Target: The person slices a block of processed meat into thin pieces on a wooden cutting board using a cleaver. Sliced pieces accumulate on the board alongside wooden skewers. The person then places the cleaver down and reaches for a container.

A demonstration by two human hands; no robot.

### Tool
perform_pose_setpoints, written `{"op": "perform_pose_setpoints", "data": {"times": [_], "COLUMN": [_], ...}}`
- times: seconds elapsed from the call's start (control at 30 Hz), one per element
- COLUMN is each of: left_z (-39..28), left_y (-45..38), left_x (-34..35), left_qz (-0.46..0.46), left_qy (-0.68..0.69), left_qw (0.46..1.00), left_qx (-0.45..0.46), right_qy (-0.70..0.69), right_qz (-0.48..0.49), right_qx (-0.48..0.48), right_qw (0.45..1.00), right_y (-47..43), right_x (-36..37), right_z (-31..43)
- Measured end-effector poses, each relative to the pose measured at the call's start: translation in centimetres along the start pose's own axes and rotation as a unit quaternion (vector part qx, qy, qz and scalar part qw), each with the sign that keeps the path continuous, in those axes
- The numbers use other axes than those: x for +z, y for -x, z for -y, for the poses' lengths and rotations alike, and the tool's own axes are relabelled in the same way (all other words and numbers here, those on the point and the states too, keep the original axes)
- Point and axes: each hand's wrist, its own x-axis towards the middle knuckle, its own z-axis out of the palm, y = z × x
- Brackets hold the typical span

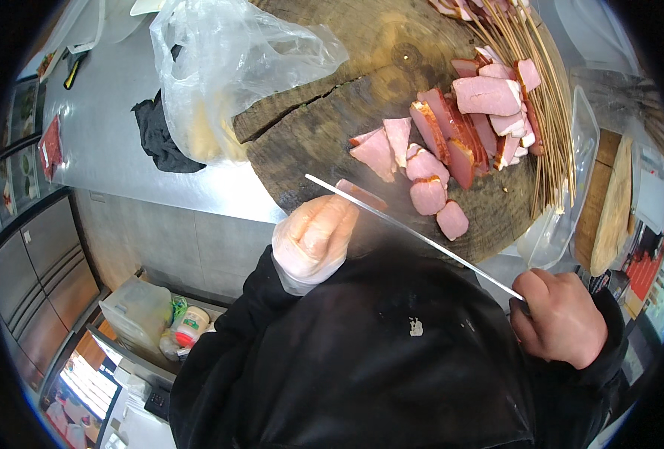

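Note:
My right hand point(559, 320), bare, is closed around the handle of a long knife point(421, 237). Its thin blade slants up and left, edge-on to the view, across the front of a round wooden chopping block point(332, 134). My left hand point(315, 238) wears a clear plastic glove, its fingers curled beside the blade near the block's front left edge. Just past the blade lies a piece of smoked ham point(368, 195); whether the gloved fingers grip it is hidden. Cut ham slices point(428, 196) lie right of it, with thicker reddish-edged slabs point(452, 134) behind.
Thin wooden skewers point(550, 123) lie along the block's right side, by a clear plastic tub point(581, 140). A plastic bag point(214, 73) overlaps the back left, near a black cloth point(163, 137). A long crack point(292, 115) splits the block. An open drawer point(135, 308) holds containers.

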Motion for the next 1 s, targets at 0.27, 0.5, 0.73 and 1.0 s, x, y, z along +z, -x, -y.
{"op": "perform_pose_setpoints", "data": {"times": [0.27, 0.5, 0.73, 1.0], "left_z": [0.2, 0.2, 0.1, 0.8], "left_y": [0.1, 0.0, -0.2, -0.1], "left_x": [0.1, 0.2, 0.5, 0.5], "left_qz": [-0.008, -0.005, -0.023, -0.002], "left_qy": [0.008, 0.005, 0.004, 0.001], "left_qw": [1.0, 1.0, 1.0, 0.999], "left_qx": [-0.004, -0.012, 0.001, 0.037], "right_qy": [0.023, -0.008, -0.021, -0.017], "right_qz": [-0.041, -0.014, -0.087, -0.056], "right_qx": [-0.059, -0.023, -0.069, -0.023], "right_qw": [0.997, 1.0, 0.994, 0.998], "right_y": [-2.5, -2.1, -4.1, -2.0], "right_x": [2.6, 2.8, 5.4, 5.3], "right_z": [-0.9, -0.4, -1.1, -1.3]}}
